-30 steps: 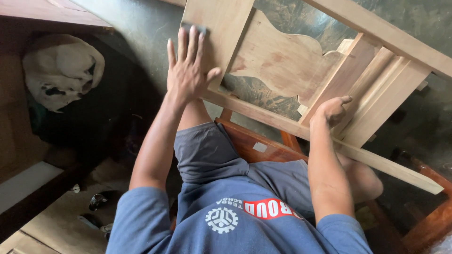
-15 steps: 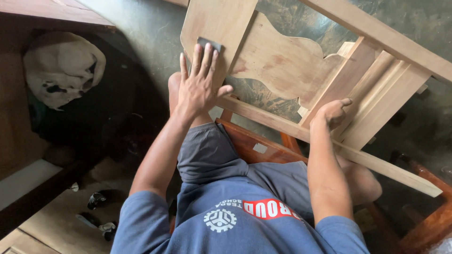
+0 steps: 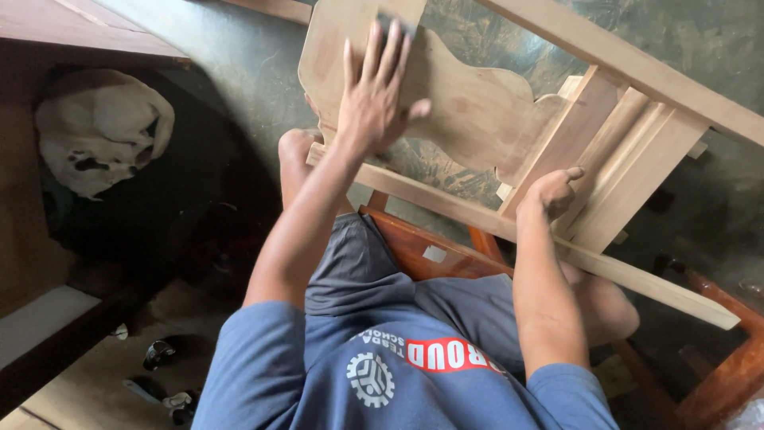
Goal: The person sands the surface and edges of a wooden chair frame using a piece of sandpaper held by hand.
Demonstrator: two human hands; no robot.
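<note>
Left hand (image 3: 374,99) has slid back up the panel (image 3: 469,103) — fingers flat on the sandpaper (image 3: 395,21), top centre — another sanding stroke. Right hand (image 3: 551,191) stays curled, gripping the frame (image 3: 629,171).

Two hands are showing, the left hand (image 3: 374,99) and the right hand (image 3: 551,191), both resting on one bare wooden frame (image 3: 477,111) (unvarnished); one white sack (image 3: 99,139) is lying left of it.

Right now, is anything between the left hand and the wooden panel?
Yes: a dark sanding pad, only its edge showing past the fingertips, lies under the left hand, flat against the panel. The right hand grips the frame directly.
</note>
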